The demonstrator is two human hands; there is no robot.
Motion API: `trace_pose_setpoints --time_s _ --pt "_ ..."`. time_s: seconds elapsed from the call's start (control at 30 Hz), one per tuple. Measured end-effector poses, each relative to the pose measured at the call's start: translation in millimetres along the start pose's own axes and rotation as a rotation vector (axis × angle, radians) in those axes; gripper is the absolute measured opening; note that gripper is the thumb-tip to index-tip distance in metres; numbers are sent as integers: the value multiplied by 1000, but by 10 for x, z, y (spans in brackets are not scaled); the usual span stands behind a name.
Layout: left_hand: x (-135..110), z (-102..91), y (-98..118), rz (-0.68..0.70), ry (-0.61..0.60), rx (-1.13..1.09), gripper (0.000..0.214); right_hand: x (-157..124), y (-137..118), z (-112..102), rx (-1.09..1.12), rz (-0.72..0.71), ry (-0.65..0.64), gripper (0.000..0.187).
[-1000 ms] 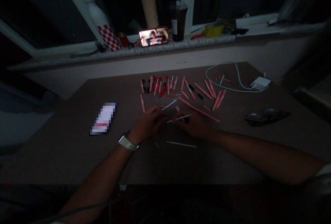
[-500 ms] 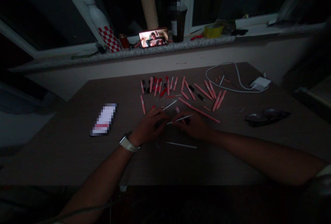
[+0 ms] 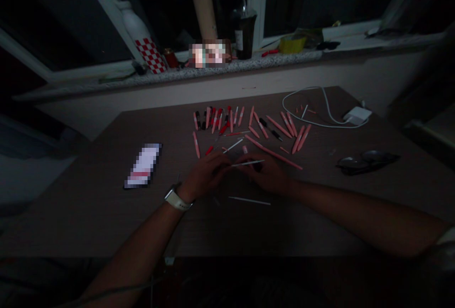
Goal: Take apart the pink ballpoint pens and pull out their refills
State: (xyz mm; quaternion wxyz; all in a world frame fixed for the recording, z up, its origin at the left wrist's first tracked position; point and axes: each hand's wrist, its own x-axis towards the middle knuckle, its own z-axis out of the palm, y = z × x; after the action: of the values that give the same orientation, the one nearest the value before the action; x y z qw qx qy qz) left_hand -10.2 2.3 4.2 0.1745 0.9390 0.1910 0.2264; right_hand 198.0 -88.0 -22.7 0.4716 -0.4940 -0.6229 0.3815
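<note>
My right hand (image 3: 266, 171) pinches a thin white pen refill (image 3: 252, 162), which points left. Fingers of my left hand (image 3: 209, 171) are closed at the refill's left end; in the dim light their exact grip is hard to see. A second pen refill (image 3: 249, 200) lies on the table below my hands. Just beyond my fingers are a white stick-like piece (image 3: 233, 145), a small red cap (image 3: 209, 149) and a short pink piece (image 3: 244, 149). A long pink rod (image 3: 273, 151) slants beyond my right hand.
Several pink, red and black pens (image 3: 216, 118) lie along the back of the table (image 3: 106, 213). A phone (image 3: 143, 166) is at the left, eyeglasses (image 3: 368, 162) and a cabled white charger (image 3: 357, 115) at the right. On the sill stand a checkered bottle (image 3: 149, 49) and a lit phone (image 3: 209, 54).
The refill has tilted closer to level, its left end rising slightly. My left fingers have shifted a little, so the small red cap beyond them shows more fully.
</note>
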Motion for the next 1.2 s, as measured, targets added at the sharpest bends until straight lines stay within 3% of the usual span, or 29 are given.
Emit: trace_pose_setpoints --time_s 0.43,0.67,0.9,1.2 --pt "28 -91 24 -190 389 1 17 0 3 26 177 3 69 59" --pt "14 -111 21 -222 505 10 17 16 6 -1 -14 -108 95 26" --pt "15 -120 4 -195 527 19 17 17 -23 -3 -144 -115 176 24" --pt "32 -117 -9 -168 541 20 13 33 -18 -29 -79 -135 255 31"
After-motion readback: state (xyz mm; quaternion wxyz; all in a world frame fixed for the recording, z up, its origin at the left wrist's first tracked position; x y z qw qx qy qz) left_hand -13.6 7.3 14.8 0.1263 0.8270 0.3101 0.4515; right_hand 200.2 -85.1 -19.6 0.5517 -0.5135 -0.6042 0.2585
